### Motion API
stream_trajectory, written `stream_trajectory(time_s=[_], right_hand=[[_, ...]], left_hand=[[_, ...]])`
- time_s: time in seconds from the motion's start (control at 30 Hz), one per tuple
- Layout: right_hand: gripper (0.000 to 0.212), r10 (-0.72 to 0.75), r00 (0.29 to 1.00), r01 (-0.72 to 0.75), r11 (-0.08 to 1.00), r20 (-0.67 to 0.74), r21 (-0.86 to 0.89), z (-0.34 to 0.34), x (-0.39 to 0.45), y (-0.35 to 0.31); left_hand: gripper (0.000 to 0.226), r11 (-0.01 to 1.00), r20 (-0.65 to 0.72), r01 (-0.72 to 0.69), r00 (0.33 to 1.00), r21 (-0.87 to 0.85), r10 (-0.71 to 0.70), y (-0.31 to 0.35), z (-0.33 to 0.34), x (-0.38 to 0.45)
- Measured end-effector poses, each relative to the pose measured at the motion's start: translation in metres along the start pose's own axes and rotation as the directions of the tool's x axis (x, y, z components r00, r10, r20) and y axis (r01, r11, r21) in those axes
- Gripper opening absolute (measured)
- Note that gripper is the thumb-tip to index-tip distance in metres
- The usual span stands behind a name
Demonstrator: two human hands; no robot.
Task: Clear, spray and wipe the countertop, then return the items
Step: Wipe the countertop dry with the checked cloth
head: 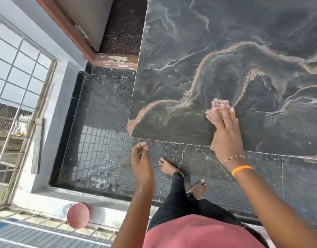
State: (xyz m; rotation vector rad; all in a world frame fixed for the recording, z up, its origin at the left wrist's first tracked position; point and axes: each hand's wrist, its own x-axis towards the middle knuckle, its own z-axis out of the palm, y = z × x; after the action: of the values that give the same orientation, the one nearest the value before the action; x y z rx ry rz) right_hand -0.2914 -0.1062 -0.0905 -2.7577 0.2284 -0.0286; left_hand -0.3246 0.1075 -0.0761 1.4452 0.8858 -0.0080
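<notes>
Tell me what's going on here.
A person stands barefoot at the corner of a dark marbled countertop. The right hand lies flat with straight fingers pressing a pinkish cloth onto the stone near its front edge, so the wiping step is under way. The left hand hangs off the counter over the floor, fingers loosely curled; whether it holds anything is unclear. The visible part of the top carries no other items.

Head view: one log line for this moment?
step: wipe | right hand: flat, pressing cloth on countertop | left hand: off counter, loosely curled, empty
</notes>
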Motion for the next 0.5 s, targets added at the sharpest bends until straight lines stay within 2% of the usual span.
stream_trajectory(time_s=[0.13,0.23,0.3,0.4,0.5], right_hand=[[0.069,0.328,0.94,-0.327,0.945,-0.092,0.026,-0.029,-0.023,0.071],[0.068,0.401,0.909,-0.395,0.916,-0.112,0.069,-0.027,-0.038,0.06],[0.068,0.335,0.938,-0.329,0.941,-0.091,0.08,-0.014,-0.042,0.028],[0.07,0.111,0.994,-0.111,0.992,0.004,0.067,0.014,-0.038,-0.039],[0.069,-0.08,0.992,0.069,0.991,0.096,0.112,0.042,-0.028,-0.109]], left_hand=[[0.035,1.0,0.045,0.008,0.999,0.003,-0.008,-0.006,0.003,-0.007],[0.036,0.999,0.019,0.029,0.999,-0.026,-0.029,-0.011,0.001,-0.008],[0.036,0.998,-0.02,0.051,0.998,-0.049,-0.052,-0.014,-0.003,-0.007],[0.036,0.997,-0.08,0.058,0.995,-0.059,-0.062,-0.017,-0.013,-0.007],[0.035,0.997,-0.151,0.028,0.988,-0.076,-0.039,-0.017,-0.025,-0.009]])
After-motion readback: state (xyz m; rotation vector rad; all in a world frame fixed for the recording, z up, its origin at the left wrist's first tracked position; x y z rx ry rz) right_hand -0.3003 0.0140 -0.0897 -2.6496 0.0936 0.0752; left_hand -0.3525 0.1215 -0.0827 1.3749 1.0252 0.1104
